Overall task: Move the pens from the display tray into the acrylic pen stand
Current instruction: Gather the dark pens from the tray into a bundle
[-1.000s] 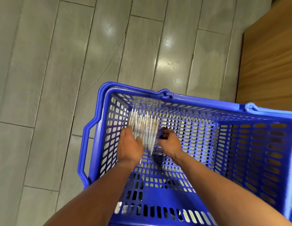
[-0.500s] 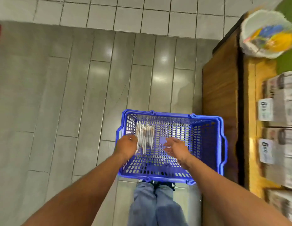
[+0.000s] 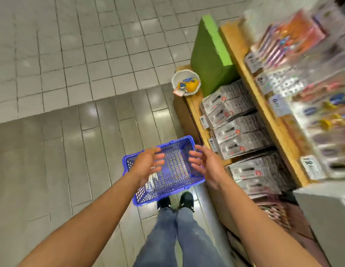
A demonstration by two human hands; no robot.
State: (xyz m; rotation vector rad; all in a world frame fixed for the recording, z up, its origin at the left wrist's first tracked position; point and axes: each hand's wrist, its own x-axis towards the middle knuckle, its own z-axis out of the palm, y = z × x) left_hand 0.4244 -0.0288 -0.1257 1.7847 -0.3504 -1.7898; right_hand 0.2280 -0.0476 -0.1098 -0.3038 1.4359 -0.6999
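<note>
A blue plastic basket [image 3: 179,151] stands on the grey tiled floor in front of my feet. A clear bundle of pens [image 3: 152,181] lies inside it near its left wall, partly hidden by my left wrist. My left hand [image 3: 148,163] hovers above the basket's left side with fingers spread and holds nothing. My right hand [image 3: 204,164] hovers above the basket's right side, also with fingers spread and empty. The palms face each other. No display tray or acrylic pen stand shows in this blurred view.
A wooden shelf unit [image 3: 196,105] runs along the right, stocked with boxed goods [image 3: 235,130] and price tags. A white bowl [image 3: 185,82] of small coloured items sits at its end beside a green block [image 3: 210,54]. My legs and dark shoes [image 3: 175,203] stand behind the basket.
Both hands left the pen bundle in the basket and rose with fingers spread. The view lifted well above the basket and swung right, bringing the shelves into sight.
</note>
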